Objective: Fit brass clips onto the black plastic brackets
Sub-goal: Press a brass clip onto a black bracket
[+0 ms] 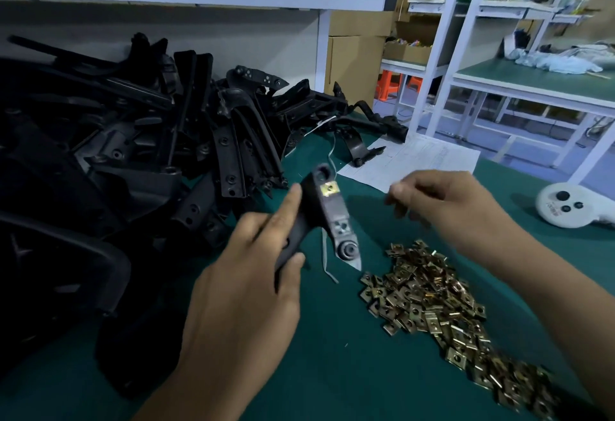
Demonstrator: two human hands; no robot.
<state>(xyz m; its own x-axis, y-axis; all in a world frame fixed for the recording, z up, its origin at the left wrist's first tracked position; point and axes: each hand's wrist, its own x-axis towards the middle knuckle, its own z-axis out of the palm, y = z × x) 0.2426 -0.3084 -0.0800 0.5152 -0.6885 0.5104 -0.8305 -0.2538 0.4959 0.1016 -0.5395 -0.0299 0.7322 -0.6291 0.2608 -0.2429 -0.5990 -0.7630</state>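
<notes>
Nearest the camera, the left hand (pixel 246 274) grips a black bracket (pixel 324 217) by its lower arm, thumb on the near side and forefinger laid straight along the far edge, holding it tilted above the green table (pixel 349 370). One brass clip (pixel 329 188) already sits near the bracket's upper end. Lower down, beside the round boss, is a pale metal piece that may be a second clip; it is too dull to tell. The right hand (pixel 432 201) hovers just right of the bracket, apart from it, fingers loosely curled; motion blur hides whether it pinches anything. Below it a heap of loose clips (pixel 439 307) lies on the table, and a pile of brackets (pixel 133 141) fills the left side.

By my judgement, this bracket is partly or fully fitted. If the lower seat is bare, the right hand must drop to the heap, pick one clip and slide it on squarely; otherwise the bracket goes aside and another comes from the pile.
</notes>
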